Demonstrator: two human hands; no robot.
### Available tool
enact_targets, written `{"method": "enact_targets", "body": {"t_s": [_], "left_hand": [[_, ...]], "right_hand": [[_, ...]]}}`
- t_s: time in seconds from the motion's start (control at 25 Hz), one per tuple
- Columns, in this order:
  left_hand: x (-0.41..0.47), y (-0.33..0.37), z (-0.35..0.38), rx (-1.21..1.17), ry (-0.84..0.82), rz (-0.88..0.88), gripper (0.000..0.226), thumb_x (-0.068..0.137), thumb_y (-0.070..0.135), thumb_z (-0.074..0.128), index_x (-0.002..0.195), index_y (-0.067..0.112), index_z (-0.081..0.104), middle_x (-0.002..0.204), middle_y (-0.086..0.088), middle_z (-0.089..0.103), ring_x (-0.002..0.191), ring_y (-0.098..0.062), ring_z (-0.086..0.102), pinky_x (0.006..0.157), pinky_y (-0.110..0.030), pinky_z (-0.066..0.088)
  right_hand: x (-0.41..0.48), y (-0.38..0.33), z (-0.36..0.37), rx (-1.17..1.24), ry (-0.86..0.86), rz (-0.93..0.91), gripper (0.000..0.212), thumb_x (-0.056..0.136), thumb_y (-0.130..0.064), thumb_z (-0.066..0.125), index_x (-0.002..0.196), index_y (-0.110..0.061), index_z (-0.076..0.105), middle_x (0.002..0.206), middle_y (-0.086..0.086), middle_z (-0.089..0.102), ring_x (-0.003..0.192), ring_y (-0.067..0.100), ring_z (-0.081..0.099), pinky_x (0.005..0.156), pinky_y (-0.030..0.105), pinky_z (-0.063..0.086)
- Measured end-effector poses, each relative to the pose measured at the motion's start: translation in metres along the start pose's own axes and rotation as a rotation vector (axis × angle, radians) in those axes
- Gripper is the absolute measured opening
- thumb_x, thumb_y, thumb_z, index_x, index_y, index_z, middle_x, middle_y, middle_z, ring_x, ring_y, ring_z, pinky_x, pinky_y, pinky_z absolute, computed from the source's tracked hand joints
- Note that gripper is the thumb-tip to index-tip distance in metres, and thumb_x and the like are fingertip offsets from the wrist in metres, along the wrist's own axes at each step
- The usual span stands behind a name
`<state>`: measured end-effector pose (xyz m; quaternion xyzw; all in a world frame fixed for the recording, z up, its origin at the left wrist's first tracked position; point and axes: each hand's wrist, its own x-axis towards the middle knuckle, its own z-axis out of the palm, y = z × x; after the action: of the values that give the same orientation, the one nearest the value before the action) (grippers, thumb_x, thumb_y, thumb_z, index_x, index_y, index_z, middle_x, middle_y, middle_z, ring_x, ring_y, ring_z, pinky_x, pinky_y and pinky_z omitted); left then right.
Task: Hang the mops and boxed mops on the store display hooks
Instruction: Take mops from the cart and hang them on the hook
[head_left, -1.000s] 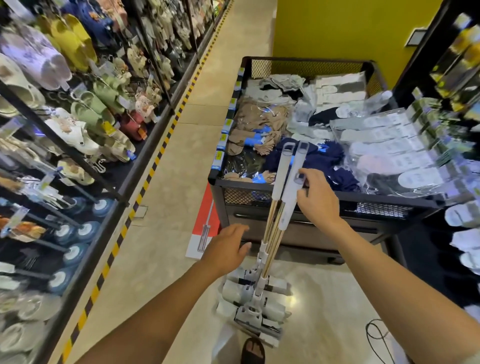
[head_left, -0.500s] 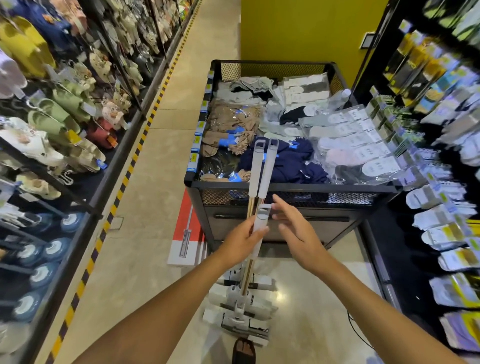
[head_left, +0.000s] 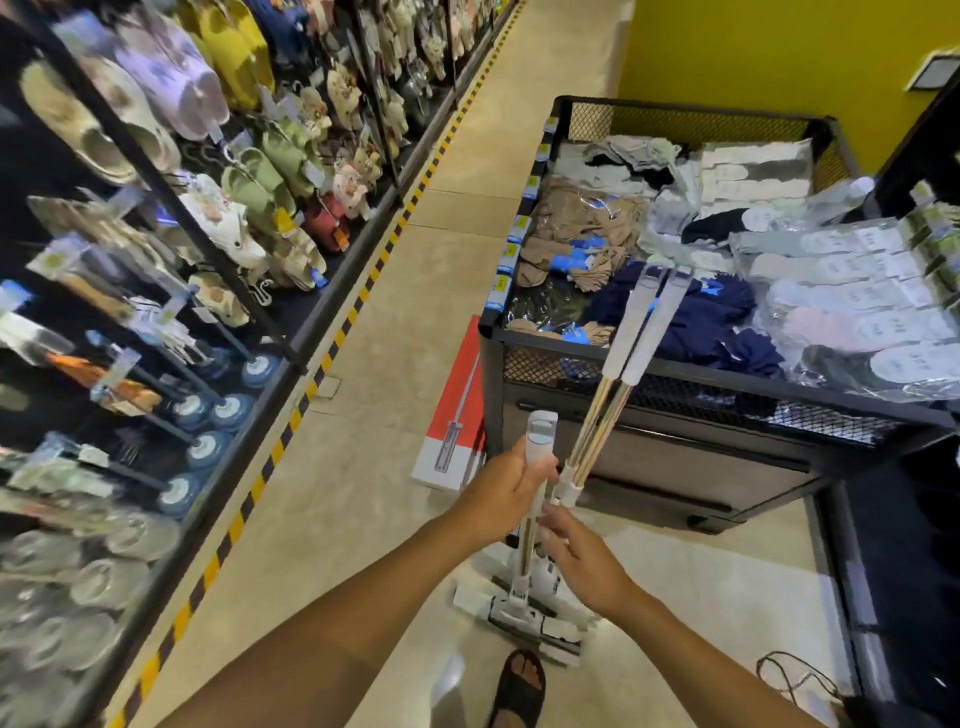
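White-handled metal mop (head_left: 540, 457): rigid, light, head-heavy. Left hand (head_left: 506, 488) grips below its cap; right hand (head_left: 582, 556) loosely pinches the shaft.

A mesh bin (head_left: 675, 384) stands ahead on the right, with packs of socks (head_left: 852, 301) lying in it. Two mops (head_left: 623, 374) lean against its near rim, their heads on the floor (head_left: 405, 322). A boxed mop (head_left: 454, 410) lies on the floor against the bin's left side. Across the aisle, on the left, a display rack (head_left: 171, 218) holds slippers (head_left: 244, 187) on hooks. The left hand (head_left: 506, 491) grips a third mop's handle (head_left: 537, 452), just left of the leaning pair; the right hand (head_left: 587, 564) is just below it.
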<state>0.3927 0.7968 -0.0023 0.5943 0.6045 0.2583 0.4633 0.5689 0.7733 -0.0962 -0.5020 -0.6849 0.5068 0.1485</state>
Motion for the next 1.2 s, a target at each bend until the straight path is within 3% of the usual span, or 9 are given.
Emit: {"method": "enact_targets", "body": {"t_s": [0.08,0.24,0.44,0.56,0.68,0.84,0.92,1.04,1.2], "left_hand": [[-0.022,-0.011,-0.016,0.017,0.051,-0.011,0.048,0.103,0.056,0.035,0.113,0.019,0.064,0.102,0.001,0.070,0.099,-0.018,0.066,0.095,-0.041,0.054],[-0.072,-0.027,-0.049,0.007,0.157,-0.020,0.035,0.110,0.038,0.042,0.119,0.014,0.065,0.103,0.006,0.067,0.096,-0.013,0.065,0.090,-0.032,0.052],[-0.159,-0.045,-0.099,-0.004,0.303,-0.057,0.039,0.110,0.042,0.043,0.124,0.014,0.065,0.107,0.001,0.072,0.097,-0.018,0.068,0.082,-0.026,0.047],[-0.225,-0.066,-0.135,0.002,0.408,-0.045,0.036,0.109,0.044,0.043,0.120,0.019,0.065,0.107,0.002,0.072,0.099,-0.022,0.069,0.079,-0.030,0.049],[-0.296,-0.089,-0.171,-0.021,0.511,-0.079,0.043,0.105,0.055,0.039,0.113,0.022,0.065,0.100,0.013,0.068,0.094,-0.014,0.066,0.083,-0.032,0.050],[-0.401,-0.128,-0.215,-0.053,0.714,-0.115,0.069,0.088,0.076,0.028,0.112,0.023,0.066,0.098,0.016,0.069,0.093,-0.009,0.067,0.080,-0.029,0.052],[-0.448,-0.144,-0.230,-0.070,0.795,-0.138,0.068,0.088,0.076,0.029,0.110,0.024,0.066,0.099,0.014,0.070,0.094,-0.010,0.068,0.080,-0.030,0.052],[-0.529,-0.173,-0.254,-0.091,0.934,-0.188,0.047,0.097,0.068,0.036,0.103,0.030,0.063,0.099,0.013,0.070,0.094,-0.010,0.068,0.082,-0.033,0.053],[-0.627,-0.216,-0.276,-0.052,1.125,-0.339,0.037,0.107,0.055,0.041,0.103,0.025,0.063,0.094,0.008,0.069,0.089,-0.012,0.066,0.083,-0.043,0.054]], "right_hand": [[0.003,-0.009,0.019,-0.011,0.008,-0.034,0.021,0.109,-0.031,0.050,0.121,-0.047,0.056,0.119,-0.015,0.064,0.112,0.007,0.064,0.099,0.041,0.056],[0.006,-0.039,0.057,-0.064,-0.028,-0.070,0.017,0.108,-0.035,0.050,0.117,-0.038,0.063,0.110,-0.016,0.068,0.104,0.005,0.065,0.092,0.036,0.057],[-0.012,-0.098,0.123,-0.114,-0.105,-0.184,0.024,0.106,-0.041,0.049,0.125,-0.042,0.062,0.121,-0.019,0.069,0.112,-0.002,0.064,0.092,0.017,0.050],[-0.024,-0.131,0.179,-0.179,-0.152,-0.258,0.029,0.106,-0.046,0.049,0.123,-0.031,0.067,0.116,-0.015,0.070,0.108,0.004,0.065,0.091,0.023,0.051],[-0.040,-0.168,0.245,-0.219,-0.225,-0.301,0.018,0.108,-0.041,0.048,0.102,-0.031,0.062,0.096,-0.014,0.066,0.094,0.004,0.062,0.081,0.027,0.048],[-0.063,-0.226,0.344,-0.255,-0.367,-0.363,0.018,0.110,-0.023,0.048,0.106,-0.039,0.055,0.100,-0.013,0.068,0.095,-0.010,0.060,0.078,0.011,0.043],[-0.072,-0.248,0.388,-0.267,-0.453,-0.392,0.019,0.111,-0.023,0.045,0.109,-0.039,0.055,0.104,-0.008,0.070,0.095,-0.006,0.063,0.079,0.016,0.045],[-0.096,-0.285,0.464,-0.277,-0.576,-0.442,0.015,0.111,-0.025,0.044,0.114,-0.032,0.058,0.108,0.001,0.071,0.098,0.012,0.066,0.088,0.037,0.050],[-0.131,-0.331,0.561,-0.312,-0.747,-0.550,0.014,0.111,-0.025,0.046,0.115,-0.029,0.059,0.109,0.001,0.073,0.099,0.017,0.068,0.090,0.041,0.051]]}}
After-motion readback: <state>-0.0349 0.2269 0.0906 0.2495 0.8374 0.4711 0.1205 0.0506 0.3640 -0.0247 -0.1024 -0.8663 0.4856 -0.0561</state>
